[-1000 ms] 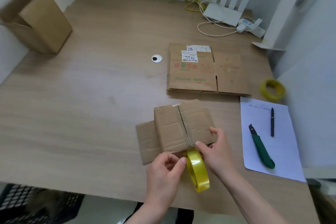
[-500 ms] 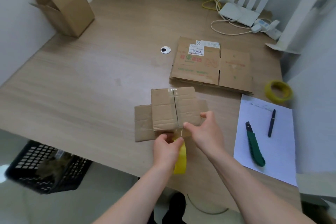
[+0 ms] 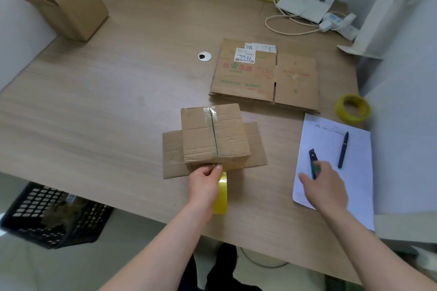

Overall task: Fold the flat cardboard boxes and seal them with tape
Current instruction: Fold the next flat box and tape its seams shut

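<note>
Taping small box, reaching for cutter
Left hand (image 3: 203, 184) fingers pinch yellow tape roll (image 3: 221, 194) at box (image 3: 214, 136) front; right hand (image 3: 327, 188) fingers loose over green cutter (image 3: 313, 165).

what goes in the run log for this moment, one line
left hand: pinches tape at box near edge | tape roll: behind hand | right hand: on green cutter | seam untaped

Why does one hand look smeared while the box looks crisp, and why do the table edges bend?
Head view: the right hand is motion-blurred over the green knife; the left hand, on the yellow tape roll, and the small box are sharp. The wide lens bows the table edges; light is soft.
</note>
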A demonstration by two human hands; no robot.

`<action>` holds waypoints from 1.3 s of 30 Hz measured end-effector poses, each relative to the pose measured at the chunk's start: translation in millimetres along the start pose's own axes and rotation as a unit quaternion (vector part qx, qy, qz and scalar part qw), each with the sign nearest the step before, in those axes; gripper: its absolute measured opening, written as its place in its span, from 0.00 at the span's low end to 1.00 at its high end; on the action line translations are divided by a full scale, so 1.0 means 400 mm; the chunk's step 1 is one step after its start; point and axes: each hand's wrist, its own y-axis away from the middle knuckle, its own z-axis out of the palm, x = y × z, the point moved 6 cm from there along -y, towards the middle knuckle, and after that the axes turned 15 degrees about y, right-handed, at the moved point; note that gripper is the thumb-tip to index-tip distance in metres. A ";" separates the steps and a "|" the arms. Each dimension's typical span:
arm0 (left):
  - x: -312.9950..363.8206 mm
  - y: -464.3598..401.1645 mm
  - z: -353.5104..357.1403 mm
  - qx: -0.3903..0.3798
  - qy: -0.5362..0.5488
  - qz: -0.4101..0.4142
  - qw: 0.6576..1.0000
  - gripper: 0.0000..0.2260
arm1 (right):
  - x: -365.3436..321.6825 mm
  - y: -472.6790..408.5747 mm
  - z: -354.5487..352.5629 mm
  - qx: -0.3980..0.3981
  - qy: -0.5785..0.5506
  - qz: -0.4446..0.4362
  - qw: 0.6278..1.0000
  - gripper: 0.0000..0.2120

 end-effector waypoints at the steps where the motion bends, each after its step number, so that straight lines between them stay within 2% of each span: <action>1: 0.000 0.000 0.001 0.003 0.004 0.001 1.000 0.07 | 0.054 -0.014 0.010 -0.013 0.051 0.016 0.998 0.26; 3: 0.000 0.000 0.004 0.004 0.009 -0.002 1.000 0.07 | 0.122 -0.032 0.029 -0.039 0.116 0.025 0.992 0.29; 5: -0.001 -0.001 0.003 0.003 0.008 -0.009 1.000 0.03 | 0.139 -0.048 0.041 -0.047 0.130 0.005 0.990 0.28; 7: -0.001 0.001 0.000 0.003 0.003 -0.014 1.000 0.02 | 0.123 -0.054 0.033 -0.042 0.102 -0.003 0.994 0.24; 10: -0.002 -0.003 -0.006 0.004 0.000 -0.016 1.000 0.04 | 0.065 -0.017 -0.023 0.017 -0.021 -0.010 1.000 0.15; 12: -0.002 -0.004 -0.005 0.002 -0.001 -0.017 1.000 0.04 | -0.002 0.048 -0.084 0.060 -0.104 -0.085 0.989 0.12; 14: -0.002 -0.005 -0.003 0.001 0.000 -0.015 1.000 0.06 | -0.083 0.140 -0.148 0.086 -0.131 -0.229 0.961 0.10; 16: 0.002 -0.002 -0.002 0.005 0.002 -0.013 1.000 0.05 | -0.156 0.226 -0.186 0.091 -0.081 -0.364 0.923 0.12; 19: 0.005 0.002 -0.004 0.007 0.000 -0.019 1.000 0.04 | -0.221 0.270 -0.190 0.080 0.000 -0.447 0.891 0.18; 25: 0.013 0.021 -0.003 -0.003 0.000 -0.036 0.999 0.05 | -0.278 0.268 -0.165 0.097 0.073 -0.470 0.874 0.18; 34: 0.039 0.031 0.002 -0.010 -0.010 -0.050 0.999 0.05 | -0.305 0.252 -0.155 0.124 0.104 -0.491 0.856 0.18; 39: 0.061 0.033 0.007 -0.009 0.005 -0.093 0.996 0.05 | -0.331 0.257 -0.161 0.137 0.129 -0.501 0.845 0.18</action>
